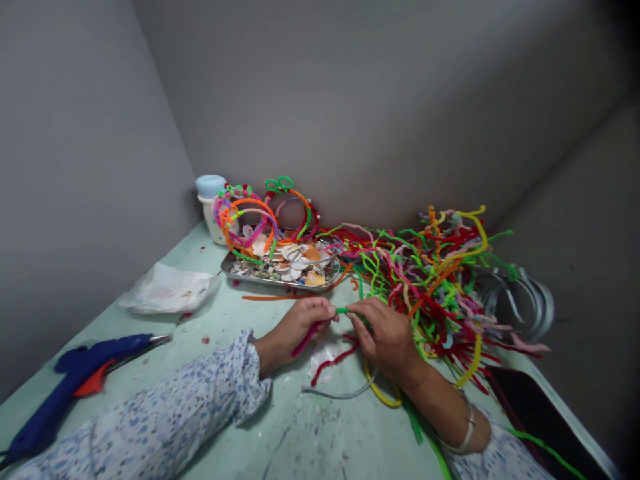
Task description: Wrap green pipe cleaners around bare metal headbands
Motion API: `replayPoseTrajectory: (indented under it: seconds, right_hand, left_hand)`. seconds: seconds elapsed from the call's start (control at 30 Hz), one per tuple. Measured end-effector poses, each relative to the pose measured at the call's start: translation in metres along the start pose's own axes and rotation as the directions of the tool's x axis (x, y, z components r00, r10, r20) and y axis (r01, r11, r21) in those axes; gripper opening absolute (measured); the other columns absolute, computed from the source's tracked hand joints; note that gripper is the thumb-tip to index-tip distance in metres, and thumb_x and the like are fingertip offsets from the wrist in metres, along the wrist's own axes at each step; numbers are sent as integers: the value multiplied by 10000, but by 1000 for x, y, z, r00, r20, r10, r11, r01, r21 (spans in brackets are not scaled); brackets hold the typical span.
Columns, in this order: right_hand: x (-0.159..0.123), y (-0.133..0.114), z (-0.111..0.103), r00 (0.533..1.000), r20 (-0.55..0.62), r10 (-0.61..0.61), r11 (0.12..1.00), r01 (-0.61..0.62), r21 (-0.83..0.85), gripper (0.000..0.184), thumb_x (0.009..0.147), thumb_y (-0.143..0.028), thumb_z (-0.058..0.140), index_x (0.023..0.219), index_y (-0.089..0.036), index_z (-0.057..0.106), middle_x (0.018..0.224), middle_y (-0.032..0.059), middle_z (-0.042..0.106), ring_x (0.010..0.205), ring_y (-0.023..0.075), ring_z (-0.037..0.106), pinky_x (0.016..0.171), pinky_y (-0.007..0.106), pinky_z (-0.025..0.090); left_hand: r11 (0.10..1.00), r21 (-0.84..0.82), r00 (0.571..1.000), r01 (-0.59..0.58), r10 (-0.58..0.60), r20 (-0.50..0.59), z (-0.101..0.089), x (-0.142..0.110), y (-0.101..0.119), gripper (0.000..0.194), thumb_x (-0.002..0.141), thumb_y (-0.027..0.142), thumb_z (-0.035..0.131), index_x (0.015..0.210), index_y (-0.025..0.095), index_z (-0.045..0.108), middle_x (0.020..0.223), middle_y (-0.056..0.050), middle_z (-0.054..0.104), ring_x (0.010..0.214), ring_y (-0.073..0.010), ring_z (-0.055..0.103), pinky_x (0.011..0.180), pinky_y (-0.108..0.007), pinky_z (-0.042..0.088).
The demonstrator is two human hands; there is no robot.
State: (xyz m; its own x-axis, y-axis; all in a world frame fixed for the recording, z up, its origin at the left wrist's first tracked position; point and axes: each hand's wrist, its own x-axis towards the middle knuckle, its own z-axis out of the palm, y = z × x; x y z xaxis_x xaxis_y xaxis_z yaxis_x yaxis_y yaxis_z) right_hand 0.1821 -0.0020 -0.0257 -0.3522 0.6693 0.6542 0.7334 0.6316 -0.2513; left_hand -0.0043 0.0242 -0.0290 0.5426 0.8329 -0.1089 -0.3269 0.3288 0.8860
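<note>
My left hand (311, 325) and my right hand (390, 335) are close together above the table, fingers closed in a pinch. Between their fingertips runs a short stretch of green pipe cleaner (343, 311), gripped by both. A magenta fuzzy length (305, 341) sticks out below my left fingers; whether it joins the green piece is hidden. Under my hands lie a red pipe cleaner (327, 369) and a thin grey curved band (345, 395). A yellow pipe cleaner (384, 398) curves beneath my right wrist.
A metal tray (280, 283) holds shells, with decorated headbands (250, 203) on it. Behind stands a blue-lidded jar (213, 210). Tangled pipe cleaners (430, 273) and grey hoops (537, 303) fill the right. Left are a plastic bag (170, 289) and blue glue gun (75, 380); a dark phone-like slab (545, 417) lies right.
</note>
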Motion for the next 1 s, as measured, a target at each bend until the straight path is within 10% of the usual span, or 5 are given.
replayPoseTrajectory:
  seconds: [1.0]
  right_hand:
    - [3,-1,6,974,8,225,921,-215,325,75,868,-231,609,931,-199,633,855,34,646,800,169,620,719,275,484]
  left_hand:
    - [999,-23,1000,-26,26,-3,-1,0,1,149,785,231,624,689,134,564,478,77,360,420,-44,249,425,-194,200]
